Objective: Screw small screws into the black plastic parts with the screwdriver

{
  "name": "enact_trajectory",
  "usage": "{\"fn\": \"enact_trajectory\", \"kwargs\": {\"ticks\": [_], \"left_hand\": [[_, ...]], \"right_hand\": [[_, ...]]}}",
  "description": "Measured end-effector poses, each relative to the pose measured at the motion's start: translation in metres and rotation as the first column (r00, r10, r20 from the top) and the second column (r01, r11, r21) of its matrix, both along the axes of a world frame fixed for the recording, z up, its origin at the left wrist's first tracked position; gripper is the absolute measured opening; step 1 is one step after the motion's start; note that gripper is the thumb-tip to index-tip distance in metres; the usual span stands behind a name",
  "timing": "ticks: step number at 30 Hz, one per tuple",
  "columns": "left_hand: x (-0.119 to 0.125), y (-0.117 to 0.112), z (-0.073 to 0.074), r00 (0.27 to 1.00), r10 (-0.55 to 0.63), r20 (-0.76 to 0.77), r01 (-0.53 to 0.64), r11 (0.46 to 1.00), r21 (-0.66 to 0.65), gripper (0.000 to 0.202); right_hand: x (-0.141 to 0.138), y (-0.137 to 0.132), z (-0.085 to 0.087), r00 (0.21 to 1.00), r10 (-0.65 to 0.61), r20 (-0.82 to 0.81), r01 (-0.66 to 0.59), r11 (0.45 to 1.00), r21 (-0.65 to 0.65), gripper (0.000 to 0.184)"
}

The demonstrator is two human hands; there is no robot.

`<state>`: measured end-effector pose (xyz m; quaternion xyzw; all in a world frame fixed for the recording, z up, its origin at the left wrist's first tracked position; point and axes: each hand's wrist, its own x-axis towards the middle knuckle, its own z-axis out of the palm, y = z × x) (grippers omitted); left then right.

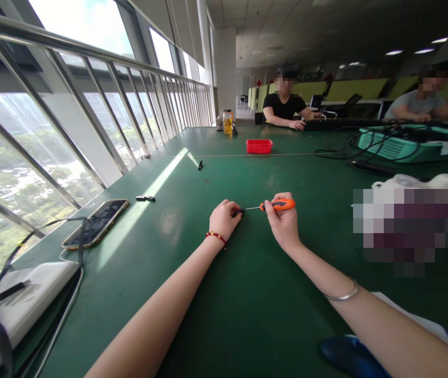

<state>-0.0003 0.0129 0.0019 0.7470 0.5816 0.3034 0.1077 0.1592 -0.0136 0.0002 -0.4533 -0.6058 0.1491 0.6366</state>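
Note:
In the middle of the green table (192,283), my left hand (224,219) is closed around a small black part (238,212), whose end shows past the fingers. My right hand (286,224) grips a screwdriver (287,205) with an orange and dark handle. Its thin metal shaft points left, and the tip meets the black part or lies right beside it; I cannot tell which. Most of the black part is hidden by my left fingers. Farther off on the left lie two more small black pieces, one near the phone (146,198) and one farther back (200,165).
A phone (98,223) and cables lie at left beside a white box (27,304). Ahead stand a red tray (259,146) and a jar (227,123). At right are a teal basket (416,152) with cables and a white bag (405,182). Two people sit beyond.

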Motion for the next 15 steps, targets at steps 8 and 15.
{"fn": "enact_trajectory", "kwargs": {"ticks": [8, 15], "left_hand": [[0.0006, -0.0012, 0.0008, 0.999, 0.017, -0.032, -0.017, 1.000, 0.006, 0.008], [0.0007, -0.0012, 0.0011, 1.000, 0.009, -0.026, -0.009, 1.000, 0.006, 0.009]], "right_hand": [[-0.0024, -0.0037, 0.0025, 0.999, -0.051, 0.017, 0.050, 0.997, 0.058, 0.020], [-0.0018, -0.0022, 0.0012, 0.999, -0.025, 0.030, 0.024, 0.999, 0.025, 0.020]]}}
